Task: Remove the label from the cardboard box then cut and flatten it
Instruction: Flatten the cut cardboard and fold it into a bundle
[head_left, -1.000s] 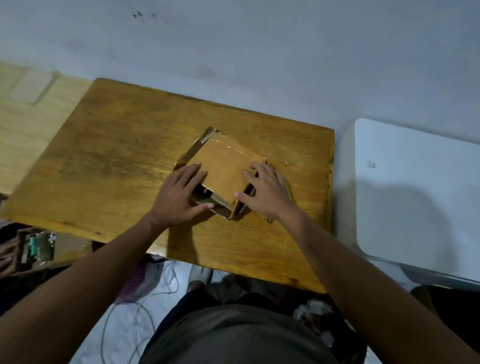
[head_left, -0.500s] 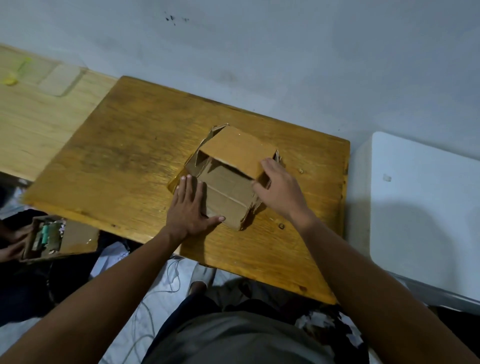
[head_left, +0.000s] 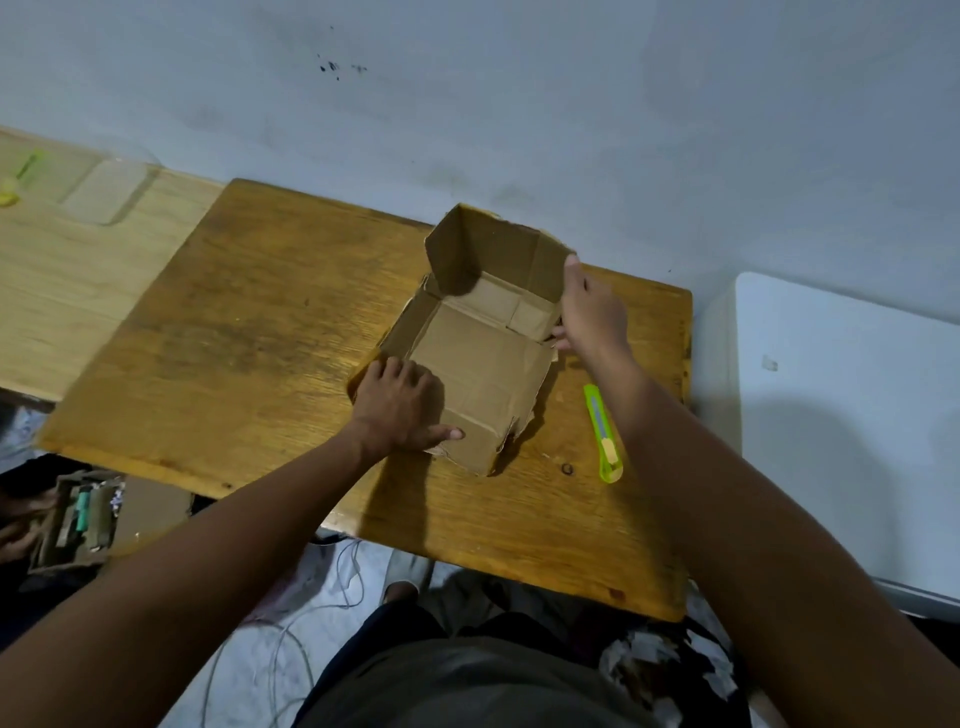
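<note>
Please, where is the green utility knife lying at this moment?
In the head view, the green utility knife lies on the wooden table, to the right of the cardboard box and just left of the right forearm; neither hand touches it.

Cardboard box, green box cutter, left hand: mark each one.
cardboard box (head_left: 483, 364), head view, on the flat inner panel.
green box cutter (head_left: 602, 434), head view, mid-handle, lying on the table.
left hand (head_left: 400, 405), head view, back of the hand pressing the box.

A single head-worn view looks steeply down from close above onto the wooden table (head_left: 249, 332) against the wall.
</note>
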